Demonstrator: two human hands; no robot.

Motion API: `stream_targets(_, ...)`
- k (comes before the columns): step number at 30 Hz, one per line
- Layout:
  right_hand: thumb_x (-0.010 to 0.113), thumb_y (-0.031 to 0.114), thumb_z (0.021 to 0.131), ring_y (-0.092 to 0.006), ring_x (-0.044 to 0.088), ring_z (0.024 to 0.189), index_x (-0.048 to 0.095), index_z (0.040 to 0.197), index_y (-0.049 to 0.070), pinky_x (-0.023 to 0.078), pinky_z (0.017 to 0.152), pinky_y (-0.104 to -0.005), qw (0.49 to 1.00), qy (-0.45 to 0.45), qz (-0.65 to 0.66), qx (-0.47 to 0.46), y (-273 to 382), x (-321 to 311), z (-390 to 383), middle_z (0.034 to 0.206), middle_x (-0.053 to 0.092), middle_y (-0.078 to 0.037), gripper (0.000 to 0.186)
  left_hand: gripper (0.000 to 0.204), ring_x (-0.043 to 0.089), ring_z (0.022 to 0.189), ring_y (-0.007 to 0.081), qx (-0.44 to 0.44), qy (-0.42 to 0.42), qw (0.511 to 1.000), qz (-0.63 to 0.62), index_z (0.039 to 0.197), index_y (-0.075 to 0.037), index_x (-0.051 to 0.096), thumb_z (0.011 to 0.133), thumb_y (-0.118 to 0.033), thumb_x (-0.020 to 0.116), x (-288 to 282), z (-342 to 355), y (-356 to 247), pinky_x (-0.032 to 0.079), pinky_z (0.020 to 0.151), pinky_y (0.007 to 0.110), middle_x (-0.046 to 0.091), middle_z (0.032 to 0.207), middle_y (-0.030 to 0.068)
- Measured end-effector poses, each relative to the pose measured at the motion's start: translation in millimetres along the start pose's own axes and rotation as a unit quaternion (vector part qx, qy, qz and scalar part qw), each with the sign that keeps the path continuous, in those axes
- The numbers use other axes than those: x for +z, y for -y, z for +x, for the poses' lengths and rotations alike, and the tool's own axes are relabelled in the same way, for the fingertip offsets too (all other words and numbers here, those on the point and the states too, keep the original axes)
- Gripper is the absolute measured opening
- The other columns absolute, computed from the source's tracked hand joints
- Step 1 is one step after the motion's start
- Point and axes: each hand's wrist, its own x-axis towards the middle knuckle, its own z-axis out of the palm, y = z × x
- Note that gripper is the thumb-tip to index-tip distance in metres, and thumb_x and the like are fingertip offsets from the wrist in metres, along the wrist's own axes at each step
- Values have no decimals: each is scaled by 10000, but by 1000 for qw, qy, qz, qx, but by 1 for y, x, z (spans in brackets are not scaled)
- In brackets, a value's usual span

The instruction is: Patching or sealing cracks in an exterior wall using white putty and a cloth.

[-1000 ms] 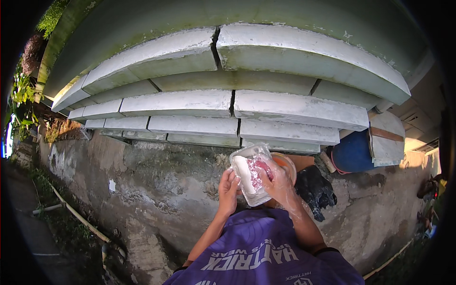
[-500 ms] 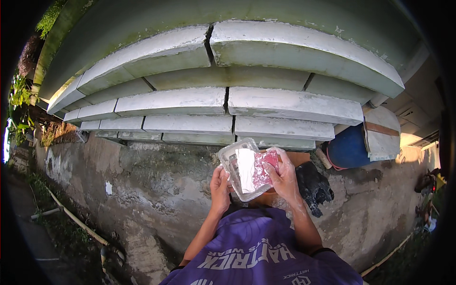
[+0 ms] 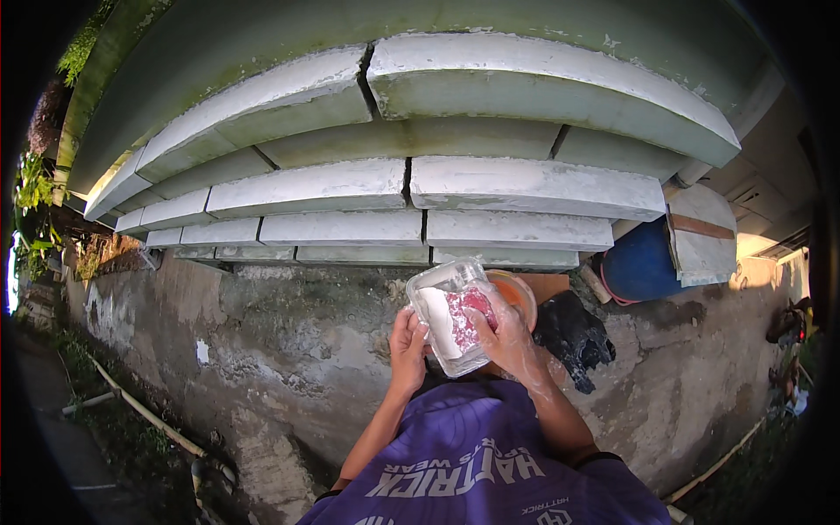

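Note:
My left hand [image 3: 407,348] grips the left side of a clear plastic tub [image 3: 454,365], held tilted in front of my chest. White paste [image 3: 442,317] lies in its left part. Pinched in my right hand [image 3: 511,339] is a flat red scraper-like piece [image 3: 471,308], smeared with white. It is down inside the tub, over the right part of the paste. White smears cover the fingers of my right hand, which hide part of the red piece and the tub's right side.
Ahead rise stepped concrete ledges [image 3: 525,185] with white-coated faces and dark vertical gaps. By my right hand stand an orange bucket [image 3: 526,294] and a black plastic bag [image 3: 573,341]. A blue barrel [image 3: 643,267] is farther right. The ground [image 3: 297,350] is rough concrete.
My right hand has shifted left and slightly down, taking the red piece deeper into the tub over the paste. More of the orange bucket shows now. My left hand still grips the tub.

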Motion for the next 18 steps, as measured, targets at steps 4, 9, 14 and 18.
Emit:
stream_targets(4, 621, 102, 906, -357, 647, 958, 549, 1221, -28, 469, 915, -367, 999, -24, 45, -20, -14, 11, -2, 1078, 646, -226, 348, 355, 599, 995, 48, -16, -7, 1000, 23, 1312, -23, 422, 981, -95, 527, 4, 3, -2, 523, 694, 177, 606, 1276, 48)
stream_targets(9, 591, 79, 927, -290, 636, 1000, 523, 1234, -45, 467, 910, -337, 997, -20, 66, -24, -20, 10, 3, 1074, 647, -198, 338, 336, 624, 948, 57, -63, 3, 997, 42, 1296, -38, 440, 981, -106, 535, 3, 6, -7, 544, 677, 196, 605, 1278, 54)
stream_targets(14, 579, 25, 929, -176, 606, 1008, 497, 1258, -54, 459, 905, -281, 997, -22, 66, -36, -36, 15, 3, 1086, 639, -154, 348, 339, 653, 924, 80, -98, 14, 994, 49, 1300, -45, 441, 983, -119, 533, 5, 9, -10, 570, 672, 222, 612, 1268, 54)
stream_targets(18, 595, 97, 929, -343, 649, 1012, 519, 1255, -42, 490, 875, -359, 990, -31, 137, 15, -50, 20, 4, 1090, 647, -233, 363, 339, 667, 894, 90, -113, 16, 992, 54, 1299, -49, 441, 984, -129, 536, 4, 11, -9, 574, 663, 226, 615, 1260, 54)
